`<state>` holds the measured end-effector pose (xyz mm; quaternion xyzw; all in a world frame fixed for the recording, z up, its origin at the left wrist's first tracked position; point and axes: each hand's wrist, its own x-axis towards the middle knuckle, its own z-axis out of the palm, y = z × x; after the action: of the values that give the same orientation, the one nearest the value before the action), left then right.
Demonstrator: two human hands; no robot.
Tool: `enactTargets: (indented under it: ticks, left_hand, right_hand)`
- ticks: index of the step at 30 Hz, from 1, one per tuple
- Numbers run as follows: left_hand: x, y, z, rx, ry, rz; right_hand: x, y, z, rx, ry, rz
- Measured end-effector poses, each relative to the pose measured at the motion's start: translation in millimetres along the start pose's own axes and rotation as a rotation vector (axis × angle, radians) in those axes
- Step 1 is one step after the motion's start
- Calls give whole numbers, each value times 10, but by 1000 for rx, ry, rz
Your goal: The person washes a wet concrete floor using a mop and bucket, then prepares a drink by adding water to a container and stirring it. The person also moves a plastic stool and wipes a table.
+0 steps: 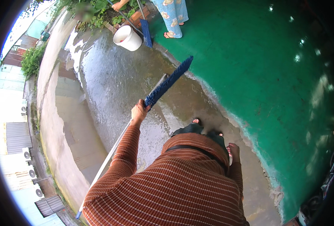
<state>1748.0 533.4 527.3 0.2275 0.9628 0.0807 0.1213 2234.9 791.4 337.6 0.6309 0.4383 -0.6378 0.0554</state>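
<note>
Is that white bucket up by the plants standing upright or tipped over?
Tipped. The white bucket leans with its open mouth facing sideways, rim off level, on the wet concrete floor. Contents cannot be told.

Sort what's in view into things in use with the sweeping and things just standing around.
In use:
- blue-bristled broom, its long handle gripped by the left hand
- wet concrete floor under the bristles

Standing around:
- right hand, empty at the hip
- white bucket
- second broom, held by another person
- green painted floor
</note>
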Motion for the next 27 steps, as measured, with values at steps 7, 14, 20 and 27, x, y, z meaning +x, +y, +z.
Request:
enactTargets:
  ticks: [7,14,20,27]
  left_hand:
    - [-170,-111,305,99,-219,-40]
    - [-197,-413,621,171,-381,-118]
    - [-150,-585,753,236,-392,-180]
    - [-258,-770,754,169,-315,-298]
  right_hand:
    - [-128,-62,118,-1,23,32]
    - [-128,37,179,45,68,67]
    - [-132,10,212,10,58,54]
    - [-22,-117,272,42,67,38]
